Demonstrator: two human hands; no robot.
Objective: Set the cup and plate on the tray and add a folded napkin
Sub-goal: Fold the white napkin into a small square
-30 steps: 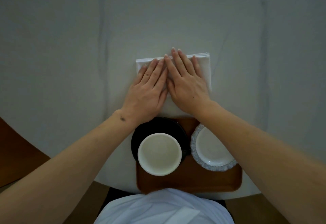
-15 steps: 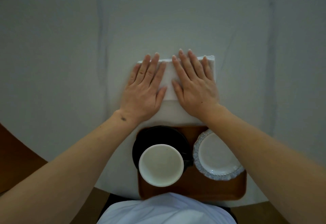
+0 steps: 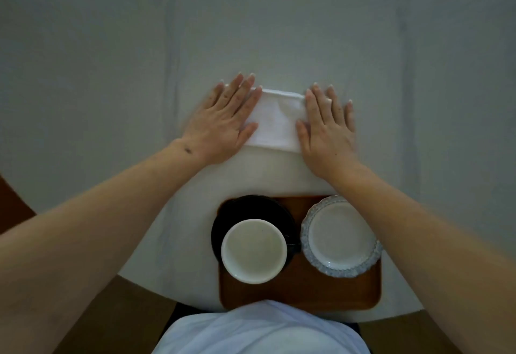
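A folded white napkin (image 3: 275, 120) lies flat on the pale table, beyond the tray. My left hand (image 3: 223, 123) presses flat on its left end and my right hand (image 3: 325, 127) presses flat on its right end, fingers straight and spread; neither grips it. Nearer me, a brown wooden tray (image 3: 301, 292) holds a white cup (image 3: 254, 250) on a black saucer (image 3: 243, 211) at its left and a white plate with a blue patterned rim (image 3: 339, 235) at its right.
The pale table (image 3: 279, 32) stretches far ahead and to both sides, with its curved near edge by my body. Brown floor (image 3: 16, 205) shows at lower left. My forearms cross above the tray's sides.
My hands have slid apart from the napkin's middle out to its two ends, smoothing it. The napkin's middle now shows between them.
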